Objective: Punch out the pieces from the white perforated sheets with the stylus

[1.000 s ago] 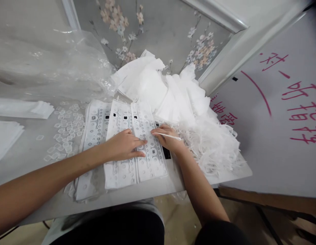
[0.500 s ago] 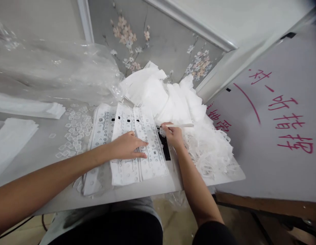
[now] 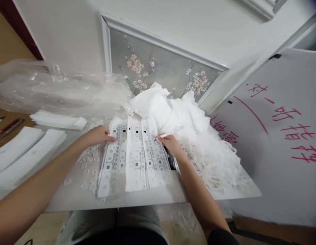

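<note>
White perforated sheets with rounded cutouts and black squares lie in stacks side by side on the table: a left stack (image 3: 113, 170), a middle stack (image 3: 136, 151) and a right stack (image 3: 158, 163). My left hand (image 3: 103, 133) is closed at the upper left edge of the left stack, thumb over the sheet. Between the fingers of my right hand (image 3: 170, 143) is a slim, pale pen-like tool (image 3: 176, 130), its dark tip over the right stack. Part of a black strip (image 3: 170, 158) shows beside that stack, below my right hand.
Small white cut-out pieces (image 3: 90, 154) are scattered left of the stacks. Crumpled white sheets (image 3: 158, 105) and tangled scraps (image 3: 211, 163) heap up behind and right. Clear plastic wrap (image 3: 71, 92), folded white strips (image 3: 32, 153) and a leaning whiteboard (image 3: 270, 153) flank the work.
My left hand has moved from the middle sheets to the left stack's edge, and that stack now sits straighter against the middle one. My right hand's tool has shifted over the right stack. The view has tilted up.
</note>
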Available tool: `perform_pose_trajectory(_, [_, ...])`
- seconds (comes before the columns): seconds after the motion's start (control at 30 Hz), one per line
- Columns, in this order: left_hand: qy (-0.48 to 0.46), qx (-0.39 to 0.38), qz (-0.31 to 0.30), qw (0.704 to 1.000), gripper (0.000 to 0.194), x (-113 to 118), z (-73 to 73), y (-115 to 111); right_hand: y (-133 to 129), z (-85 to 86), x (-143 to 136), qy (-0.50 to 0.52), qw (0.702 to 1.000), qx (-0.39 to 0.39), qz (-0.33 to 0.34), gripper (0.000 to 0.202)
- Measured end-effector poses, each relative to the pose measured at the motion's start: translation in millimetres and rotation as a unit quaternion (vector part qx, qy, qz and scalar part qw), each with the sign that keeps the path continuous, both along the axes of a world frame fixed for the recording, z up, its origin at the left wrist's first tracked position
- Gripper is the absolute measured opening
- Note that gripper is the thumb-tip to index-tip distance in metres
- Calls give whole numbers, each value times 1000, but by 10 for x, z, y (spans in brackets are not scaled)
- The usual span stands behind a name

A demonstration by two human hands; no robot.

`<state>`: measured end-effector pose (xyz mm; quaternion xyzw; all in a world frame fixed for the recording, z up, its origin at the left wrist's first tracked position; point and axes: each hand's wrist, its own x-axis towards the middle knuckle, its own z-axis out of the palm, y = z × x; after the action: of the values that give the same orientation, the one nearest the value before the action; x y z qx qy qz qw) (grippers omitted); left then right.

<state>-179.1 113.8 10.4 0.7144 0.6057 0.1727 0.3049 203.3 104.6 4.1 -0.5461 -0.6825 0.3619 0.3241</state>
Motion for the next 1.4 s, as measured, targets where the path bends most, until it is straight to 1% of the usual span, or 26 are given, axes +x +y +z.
perform_pose_trajectory(0.07, [-18,-52,15,998,42,64,23,-35,40,14,-41,-68,997,11,-32,38])
perform_pose_trajectory(0.13, [-93,-81,12,992,36,138,107,-68,67,83,-37,-91,994,44,-49,31])
perform_pose_trajectory(0.2, [-157,-78,30,984,35,190,188,-86,95,219,21,-103,988,94,-61,25])
perform_pose_trajectory(0.27, [-195,-45,72,977,38,229,214,-79,138,406,127,-135,977,131,-98,24])
perform_pose_trajectory(0.33, [-242,-27,110,964,40,269,176,-57,189,602,241,-187,961,141,-146,25])
perform_pose_trajectory(0.4, [-285,-31,139,948,44,309,103,-43,222,761,300,-231,946,146,-176,24])
perform_pose_trajectory(0.47, [-306,-32,147,940,56,331,46,-59,202,848,232,-226,937,187,-188,21])
perform_pose_trajectory(0.5, [-310,-27,135,941,61,329,37,-78,164,858,138,-195,940,214,-181,21])
perform_pose_trajectory(0.53, [-313,-22,110,943,64,317,45,-103,107,846,6,-148,948,229,-162,22])
perform_pose_trajectory(0.57, [-312,-22,72,947,63,296,70,-131,33,813,-160,-89,962,222,-131,24])
perform_pose_trajectory(0.6, [-306,-30,24,951,57,268,109,-158,-54,759,-350,-28,979,185,-85,26])
perform_pose_trajectory(0.63, [-292,-48,-28,955,50,235,156,-182,-148,688,-551,25,990,131,-35,28])
perform_pose_trajectory(0.7, [-249,-102,-120,956,38,170,254,-216,-335,508,-941,93,994,40,42,31])
perform_pose_trajectory(0.73, [-229,-131,-156,952,38,142,293,-228,-417,410,-1106,118,991,9,64,32])
perform_pose_trajectory(0.77, [-217,-153,-182,947,42,120,321,-239,-487,314,-1241,139,987,-12,78,33])
perform_pose_trajectory(0.83, [-214,-182,-217,935,57,98,341,-263,-587,149,-1410,156,983,-32,95,31])
perform_pose_trajectory(0.9, [-219,-192,-244,925,74,103,328,-300,-640,40,-1464,146,984,-29,102,26])
perform_pose_trajectory(0.97, [-206,-198,-265,921,89,130,303,-349,-658,-11,-1455,126,986,-16,105,22])
perform_pose_trajectory(1.0, [-195,-199,-272,921,93,149,292,-375,-658,-21,-1444,120,987,-8,107,21])
perform_pose_trajectory(1.07, [-175,-197,-276,924,94,190,277,-420,-653,-22,-1428,115,987,3,115,19])
perform_pose_trajectory(1.17, [-164,-183,-274,930,89,237,270,-460,-648,-9,-1434,107,986,2,124,18])
perform_pose_trajectory(1.3, [-146,-177,-261,938,91,259,254,-465,-656,6,-1454,98,988,-4,119,19])
perform_pose_trajectory(1.4, [-142,-170,-264,939,92,254,223,-454,-662,11,-1452,105,987,-11,119,19])
